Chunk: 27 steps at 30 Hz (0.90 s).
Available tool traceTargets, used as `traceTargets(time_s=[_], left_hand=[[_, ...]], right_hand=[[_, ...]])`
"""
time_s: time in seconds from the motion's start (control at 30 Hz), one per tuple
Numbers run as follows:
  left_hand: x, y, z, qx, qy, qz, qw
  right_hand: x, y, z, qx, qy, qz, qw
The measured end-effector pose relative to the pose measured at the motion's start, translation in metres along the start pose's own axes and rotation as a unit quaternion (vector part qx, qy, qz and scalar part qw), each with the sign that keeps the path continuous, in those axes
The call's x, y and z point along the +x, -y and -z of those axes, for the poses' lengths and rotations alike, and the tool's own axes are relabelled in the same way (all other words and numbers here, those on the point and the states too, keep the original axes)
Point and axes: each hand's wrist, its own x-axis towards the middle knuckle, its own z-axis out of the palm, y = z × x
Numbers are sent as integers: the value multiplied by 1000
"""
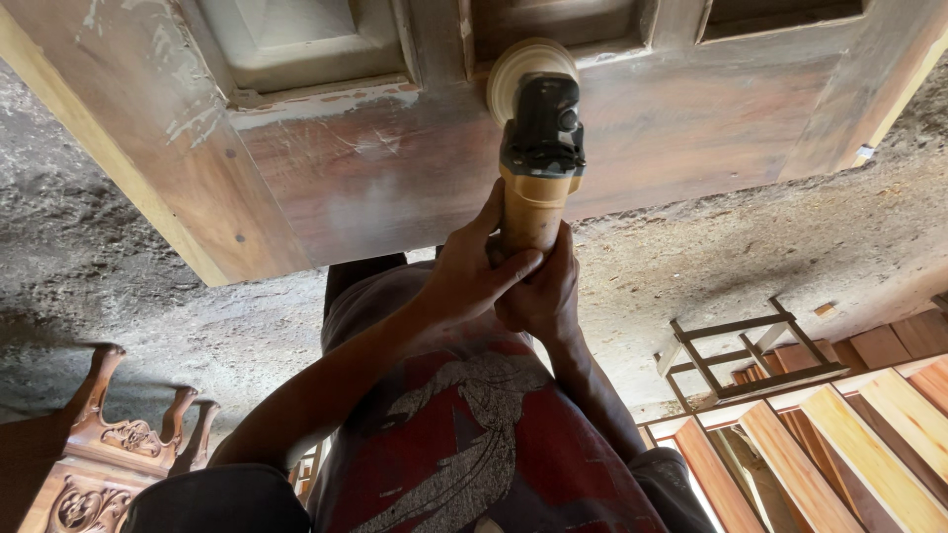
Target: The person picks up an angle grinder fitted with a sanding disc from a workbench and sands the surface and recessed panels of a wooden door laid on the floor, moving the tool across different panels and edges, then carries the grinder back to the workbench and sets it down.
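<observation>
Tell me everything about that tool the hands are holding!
The handheld power sander has a tan, rounded body, a black head and a round, pale sanding disc at its far end. The disc presses flat on the dusty brown wooden door panel. The left hand and right hand both wrap its body.

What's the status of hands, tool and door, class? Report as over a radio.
Left hand and right hand both clamped on the sander. Its disc against the wooden door. Nothing in the way.

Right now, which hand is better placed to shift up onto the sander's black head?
Probably left. The left hand sits higher on the sander's tan body, fingers reaching nearest the black head; the right hand grips lower.
</observation>
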Motion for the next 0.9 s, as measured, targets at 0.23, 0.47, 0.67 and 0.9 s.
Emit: traceTargets(time_s=[0.23,0.47,0.67,0.9], left_hand=[[-5,1,1,1,-20,21,1000],[6,5,-10,-13,-3,-18,1000],[7,10,-16,17,-2,-14,1000],[-2,12,-21,-24,-40,-2,999]], right_hand=[[2,5,0,-3,13,19,1000],[-1,-5,7,-5,-12,13,1000],[4,-31,7,24,2,93,995],[5,-35,9,35,25,109,993]])
